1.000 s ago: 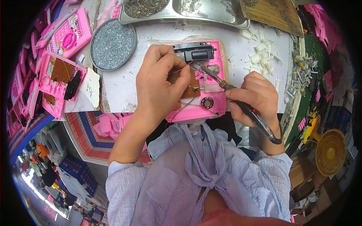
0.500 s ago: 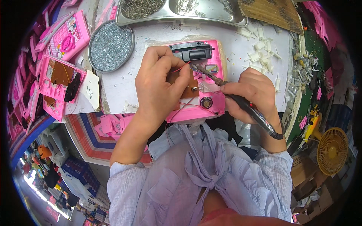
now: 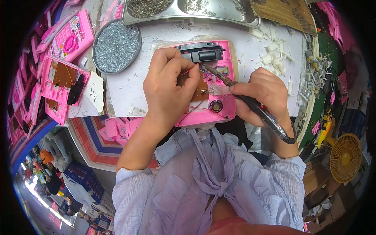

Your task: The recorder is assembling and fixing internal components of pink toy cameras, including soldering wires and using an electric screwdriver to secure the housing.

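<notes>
A pink plastic toy housing (image 3: 228, 53) lies open in front of me. Inside it are a black plastic block (image 3: 201, 54), a brown circuit board (image 3: 201, 92) and a small round speaker (image 3: 216, 105). My left hand (image 3: 170, 84) pinches a thin red wire (image 3: 192, 70) over the board and covers part of it. In my right hand (image 3: 263, 96) is a soldering iron (image 3: 254, 106), gripped by its dark handle. Its tip points at the wire end by the black block; whether they touch I cannot tell.
A round dish of small screws (image 3: 116, 46) stands left of the housing. Behind is a metal tray (image 3: 188, 18) with small metal parts. White plastic pieces (image 3: 274, 55) lie to the right, more pink housings (image 3: 64, 84) to the left. A yellow fan (image 3: 345, 158) stands at far right.
The view has shifted slightly. Both hands hold nearly the same pose, and the soldering iron's tip stays close to the wire end by the black block.
</notes>
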### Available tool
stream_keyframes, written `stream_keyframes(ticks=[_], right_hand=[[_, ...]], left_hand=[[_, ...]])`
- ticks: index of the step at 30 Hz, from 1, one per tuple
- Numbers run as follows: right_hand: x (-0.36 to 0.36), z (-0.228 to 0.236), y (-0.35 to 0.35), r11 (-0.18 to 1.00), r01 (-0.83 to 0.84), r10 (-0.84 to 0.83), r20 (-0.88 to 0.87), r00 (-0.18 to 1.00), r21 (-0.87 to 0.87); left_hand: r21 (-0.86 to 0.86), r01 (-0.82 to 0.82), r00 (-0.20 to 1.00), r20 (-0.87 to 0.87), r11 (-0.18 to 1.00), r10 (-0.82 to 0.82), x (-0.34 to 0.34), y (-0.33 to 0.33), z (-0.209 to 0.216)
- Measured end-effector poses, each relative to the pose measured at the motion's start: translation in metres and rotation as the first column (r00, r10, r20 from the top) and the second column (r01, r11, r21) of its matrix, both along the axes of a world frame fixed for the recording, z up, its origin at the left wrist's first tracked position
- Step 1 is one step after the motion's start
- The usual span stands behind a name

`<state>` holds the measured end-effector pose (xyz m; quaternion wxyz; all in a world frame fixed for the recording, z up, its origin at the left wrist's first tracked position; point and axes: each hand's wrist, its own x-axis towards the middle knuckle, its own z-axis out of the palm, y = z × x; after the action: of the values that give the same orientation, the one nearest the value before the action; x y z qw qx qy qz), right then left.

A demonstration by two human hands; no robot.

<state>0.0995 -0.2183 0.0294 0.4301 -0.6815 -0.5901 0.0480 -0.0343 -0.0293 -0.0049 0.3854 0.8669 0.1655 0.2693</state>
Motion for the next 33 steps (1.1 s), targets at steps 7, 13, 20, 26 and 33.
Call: stream_keyframes(ticks=[7,13,20,26,33], right_hand=[[0.000,-0.002,0.001,1.000,0.008,-0.008,-0.003,1.000,0.022],[0.000,0.002,-0.004,1.000,0.005,-0.005,0.006,1.000,0.005],[-0.002,0.003,-0.013,0.997,0.045,-0.045,-0.004,0.999,0.065],[-0.001,-0.001,-0.018,0.993,0.048,-0.048,0.001,0.999,0.112],[0.002,0.000,-0.023,0.989,0.064,-0.063,-0.008,0.998,0.134]], left_hand=[[-0.017,-0.005,1.000,0.006,1.000,0.005,0.000,-0.001,-0.002],[0.011,-0.003,1.000,0.008,1.000,0.003,0.000,-0.002,-0.003],[0.013,-0.014,1.000,0.013,1.000,0.014,0.000,-0.003,-0.001],[0.041,-0.013,0.999,0.033,0.999,0.012,0.001,-0.002,-0.003],[0.077,-0.028,0.999,0.021,0.997,0.027,0.000,-0.004,-0.001]])
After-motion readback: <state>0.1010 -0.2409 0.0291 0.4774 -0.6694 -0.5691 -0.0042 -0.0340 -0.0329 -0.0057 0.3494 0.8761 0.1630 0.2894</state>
